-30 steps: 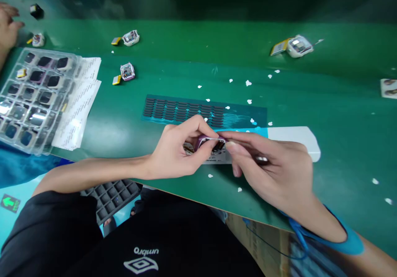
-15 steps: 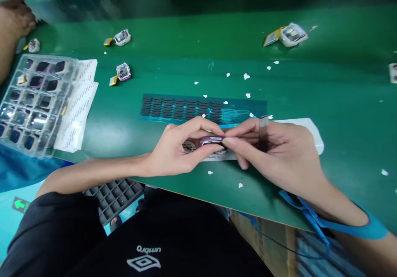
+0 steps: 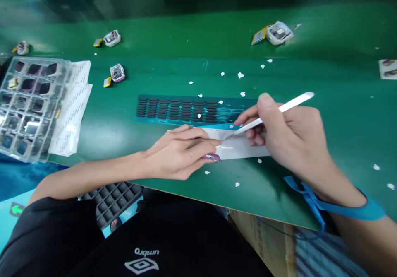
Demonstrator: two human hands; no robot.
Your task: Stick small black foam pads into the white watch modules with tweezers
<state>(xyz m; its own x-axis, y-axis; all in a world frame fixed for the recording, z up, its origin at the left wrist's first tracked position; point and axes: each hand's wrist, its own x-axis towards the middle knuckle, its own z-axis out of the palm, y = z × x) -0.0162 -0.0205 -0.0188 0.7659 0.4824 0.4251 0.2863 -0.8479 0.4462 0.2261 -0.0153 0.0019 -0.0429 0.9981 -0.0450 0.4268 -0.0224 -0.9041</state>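
Observation:
My left hand is closed around a small purple watch case; only the edge of the case shows beneath the fingers. Its outstretched fingertips rest on a white sticker sheet lying on the bench. A pair of metal tweezers is pinched between the thumb and fingers of my right hand. The tweezers slant down to the left, and their tips meet the sheet right beside my left fingertips. Whatever lies between the tips is too small to make out.
A blue sheet with rows of dark strips lies behind my hands. Small white stickers are scattered around. Opened watches with yellow batteries stand farther back. At left are a clear tray of watches and printed papers.
My right hand has moved off the purple case and now points the tweezers at the sheet. My left hand has turned palm down onto the sheet. Another person's hand has left the view.

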